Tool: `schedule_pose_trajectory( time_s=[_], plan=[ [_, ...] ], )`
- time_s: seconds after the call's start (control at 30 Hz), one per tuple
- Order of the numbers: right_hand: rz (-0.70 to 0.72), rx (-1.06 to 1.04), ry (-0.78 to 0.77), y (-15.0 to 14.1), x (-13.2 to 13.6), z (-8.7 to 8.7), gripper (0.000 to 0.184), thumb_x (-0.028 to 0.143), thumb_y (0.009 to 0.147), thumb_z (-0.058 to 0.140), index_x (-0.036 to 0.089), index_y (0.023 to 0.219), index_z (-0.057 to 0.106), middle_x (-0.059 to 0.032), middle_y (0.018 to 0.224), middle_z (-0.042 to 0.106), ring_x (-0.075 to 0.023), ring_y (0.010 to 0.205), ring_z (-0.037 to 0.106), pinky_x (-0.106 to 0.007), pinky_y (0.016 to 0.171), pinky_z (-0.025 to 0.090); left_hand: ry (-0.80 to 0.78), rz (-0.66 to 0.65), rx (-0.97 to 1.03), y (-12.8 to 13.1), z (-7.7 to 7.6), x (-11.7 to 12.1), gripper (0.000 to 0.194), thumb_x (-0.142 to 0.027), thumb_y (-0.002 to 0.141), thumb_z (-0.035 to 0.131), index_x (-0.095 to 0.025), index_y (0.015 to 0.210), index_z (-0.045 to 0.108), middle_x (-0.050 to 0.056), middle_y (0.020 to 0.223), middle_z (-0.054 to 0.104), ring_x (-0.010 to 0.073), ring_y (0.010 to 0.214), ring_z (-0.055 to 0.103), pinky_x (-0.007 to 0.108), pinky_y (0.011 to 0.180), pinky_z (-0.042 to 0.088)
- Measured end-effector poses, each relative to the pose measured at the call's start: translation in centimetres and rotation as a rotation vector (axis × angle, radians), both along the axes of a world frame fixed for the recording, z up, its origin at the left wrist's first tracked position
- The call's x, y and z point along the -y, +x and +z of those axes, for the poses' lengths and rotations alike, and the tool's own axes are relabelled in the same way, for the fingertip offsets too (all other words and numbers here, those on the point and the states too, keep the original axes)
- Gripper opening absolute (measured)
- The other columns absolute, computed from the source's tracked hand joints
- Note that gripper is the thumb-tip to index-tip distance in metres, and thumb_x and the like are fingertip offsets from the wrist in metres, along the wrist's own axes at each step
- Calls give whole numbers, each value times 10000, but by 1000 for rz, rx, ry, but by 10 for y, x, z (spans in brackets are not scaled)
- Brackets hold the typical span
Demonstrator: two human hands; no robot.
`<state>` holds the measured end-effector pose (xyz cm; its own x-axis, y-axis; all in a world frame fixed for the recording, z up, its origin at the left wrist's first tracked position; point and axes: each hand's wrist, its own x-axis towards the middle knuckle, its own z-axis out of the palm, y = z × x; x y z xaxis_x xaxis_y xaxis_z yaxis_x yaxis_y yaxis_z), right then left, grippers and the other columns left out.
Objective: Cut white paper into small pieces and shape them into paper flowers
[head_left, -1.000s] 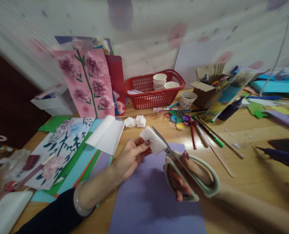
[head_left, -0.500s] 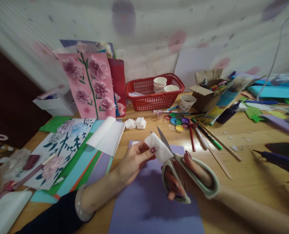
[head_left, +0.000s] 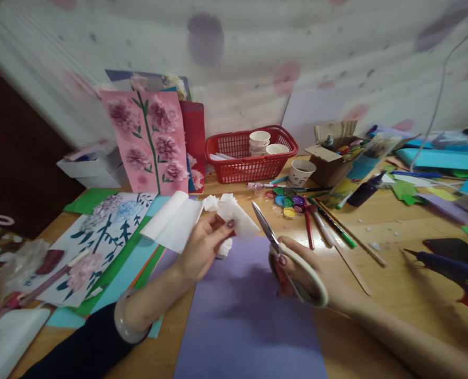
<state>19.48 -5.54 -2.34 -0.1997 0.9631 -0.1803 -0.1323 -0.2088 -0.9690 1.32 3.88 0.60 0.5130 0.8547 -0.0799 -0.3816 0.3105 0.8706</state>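
Observation:
My left hand (head_left: 208, 242) pinches a folded piece of white tissue paper (head_left: 238, 218) between thumb and fingers. Just to its right, my right hand (head_left: 292, 266) grips a pair of scissors (head_left: 267, 226) by the pale handles; the blades are together, point up and away, and stand apart from the tissue. Under both hands lies a purple sheet of paper (head_left: 253, 321). A small crumpled white piece (head_left: 225, 248) rests at the sheet's upper left edge, partly behind my left hand. Beyond it is a small cut white piece (head_left: 210, 203), partly beside the held tissue.
A white paper roll (head_left: 170, 218) lies on coloured sheets at left. A red basket (head_left: 249, 171) with cups stands at the back, near a paper cup (head_left: 301, 172), paint pots (head_left: 289, 200) and brushes (head_left: 322, 226). A glue gun (head_left: 447, 268) is at right.
The scissors have closed and moved off the tissue. My left hand has shifted slightly left with the tissue, and a small white piece now shows below it on the purple sheet's edge.

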Motion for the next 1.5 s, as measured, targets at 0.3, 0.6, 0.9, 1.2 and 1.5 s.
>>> schedule_pose_trajectory(
  time_s=[0.3,0.6,0.9,1.2,1.5],
  plan=[
    [213,1054,511,0,12,26,174,274,800,557,188,930,633,-70,819,611,-167,706,538,-268,621,389,195,124,66,-22,34,-24,232,-158,708,687,-167,941,679,41,936,696,162,909,627,271,816,480],
    [18,615,378,-4,13,31,285,395,888,445,180,875,632,-55,805,643,-177,740,577,-288,676,438,88,-224,-161,-4,15,13,200,-167,667,701,-147,866,717,56,818,702,143,750,615,252,707,460],
    [-63,92,85,-12,10,13,343,430,809,596,161,1023,622,-39,815,679,-154,713,619,-271,671,479,209,-268,-318,5,-1,32,90,-156,676,664,-140,765,668,12,673,628,113,567,554,231,560,450],
    [-171,-193,-34,-15,12,8,247,316,743,673,191,916,548,21,653,645,-109,537,602,-228,558,494,385,-187,-396,2,2,34,123,-191,738,622,-184,819,715,42,805,659,143,687,583,234,621,441],
    [-161,-396,-86,-16,10,7,228,245,713,708,163,895,598,9,702,653,-89,606,617,-203,628,500,734,-198,-441,-4,4,31,258,-109,784,522,-237,847,737,48,868,604,167,841,559,262,769,408]
  ],
)
